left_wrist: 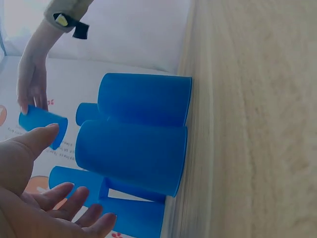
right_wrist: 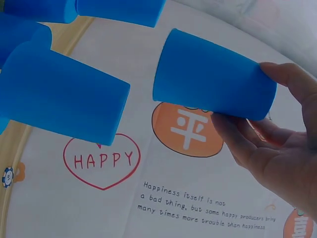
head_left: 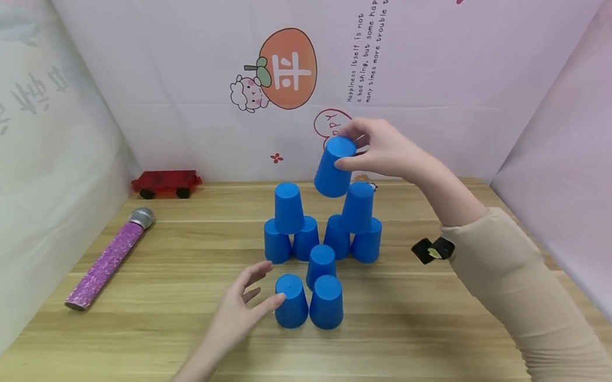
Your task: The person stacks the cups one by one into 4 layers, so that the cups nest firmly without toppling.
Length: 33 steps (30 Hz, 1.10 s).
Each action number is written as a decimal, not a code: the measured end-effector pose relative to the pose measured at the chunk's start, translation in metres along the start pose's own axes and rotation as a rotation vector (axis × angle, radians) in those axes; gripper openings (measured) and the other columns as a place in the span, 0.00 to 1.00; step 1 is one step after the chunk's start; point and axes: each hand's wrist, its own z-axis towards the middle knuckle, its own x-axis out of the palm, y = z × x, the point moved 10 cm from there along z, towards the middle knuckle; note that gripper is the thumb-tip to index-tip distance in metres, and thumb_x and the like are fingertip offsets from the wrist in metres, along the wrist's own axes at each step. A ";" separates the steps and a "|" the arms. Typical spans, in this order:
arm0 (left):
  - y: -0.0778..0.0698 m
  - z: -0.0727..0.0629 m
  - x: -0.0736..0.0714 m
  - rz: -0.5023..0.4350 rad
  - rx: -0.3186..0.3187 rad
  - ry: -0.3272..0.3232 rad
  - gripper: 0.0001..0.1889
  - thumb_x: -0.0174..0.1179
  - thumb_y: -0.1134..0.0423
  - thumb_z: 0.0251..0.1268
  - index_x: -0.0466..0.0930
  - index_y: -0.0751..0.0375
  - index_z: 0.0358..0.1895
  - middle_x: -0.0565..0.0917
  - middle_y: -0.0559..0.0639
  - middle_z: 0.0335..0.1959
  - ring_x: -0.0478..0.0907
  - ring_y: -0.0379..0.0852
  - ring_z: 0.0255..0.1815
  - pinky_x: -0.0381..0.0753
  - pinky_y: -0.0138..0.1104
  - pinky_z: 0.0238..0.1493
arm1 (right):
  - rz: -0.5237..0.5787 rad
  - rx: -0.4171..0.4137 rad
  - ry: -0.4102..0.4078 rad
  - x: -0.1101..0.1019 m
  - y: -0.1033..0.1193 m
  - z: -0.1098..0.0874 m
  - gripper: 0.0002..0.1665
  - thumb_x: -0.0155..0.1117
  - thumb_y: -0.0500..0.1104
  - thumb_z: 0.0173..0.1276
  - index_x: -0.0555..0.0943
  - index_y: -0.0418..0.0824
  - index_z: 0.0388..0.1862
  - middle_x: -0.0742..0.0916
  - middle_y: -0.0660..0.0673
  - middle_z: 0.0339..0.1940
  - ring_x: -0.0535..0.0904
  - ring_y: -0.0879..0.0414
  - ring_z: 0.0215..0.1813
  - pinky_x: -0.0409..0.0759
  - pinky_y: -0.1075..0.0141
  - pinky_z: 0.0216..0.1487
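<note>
High over the stacked cups, my right hand (head_left: 382, 149) pinches an upside-down blue cup (head_left: 333, 175) near its base, thumb on one side and fingers on the other. Below it, two blue cups, a left one (head_left: 288, 207) and a right one (head_left: 358, 209), each rest on a pair of upturned cups; the held cup is apart from both. My left hand (head_left: 243, 307) is spread beside the near left cup (head_left: 291, 301), its thumb by the cup's upper side; whether they touch I cannot tell. A near right cup (head_left: 327, 303) and a cup behind (head_left: 322, 265) stand close by.
A purple glittery microphone (head_left: 109, 261) lies on the wooden table (head_left: 171, 334) at the left. Behind it, a red toy car (head_left: 166, 183) stands by the printed back curtain (head_left: 186, 90). White curtains also hang at both sides.
</note>
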 end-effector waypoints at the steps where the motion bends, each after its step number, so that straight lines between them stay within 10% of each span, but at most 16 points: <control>1: 0.000 0.000 0.002 0.003 -0.001 0.008 0.31 0.68 0.54 0.54 0.69 0.53 0.62 0.74 0.54 0.63 0.68 0.57 0.66 0.71 0.52 0.62 | -0.011 0.003 0.023 0.004 0.000 0.004 0.29 0.67 0.44 0.59 0.72 0.36 0.58 0.80 0.38 0.55 0.77 0.41 0.58 0.77 0.47 0.57; 17: 0.004 0.006 0.020 0.021 0.000 0.079 0.32 0.69 0.55 0.53 0.68 0.57 0.62 0.74 0.58 0.62 0.70 0.59 0.64 0.73 0.54 0.60 | -0.214 0.013 0.332 0.069 -0.017 0.032 0.25 0.70 0.41 0.56 0.75 0.35 0.52 0.82 0.38 0.52 0.79 0.44 0.54 0.80 0.50 0.55; 33: 0.007 0.007 0.028 0.040 -0.012 0.138 0.30 0.69 0.59 0.53 0.70 0.59 0.61 0.76 0.57 0.58 0.74 0.57 0.58 0.75 0.53 0.58 | -0.292 0.044 0.400 0.082 -0.024 0.034 0.26 0.70 0.41 0.56 0.74 0.36 0.53 0.81 0.38 0.54 0.77 0.45 0.56 0.78 0.50 0.57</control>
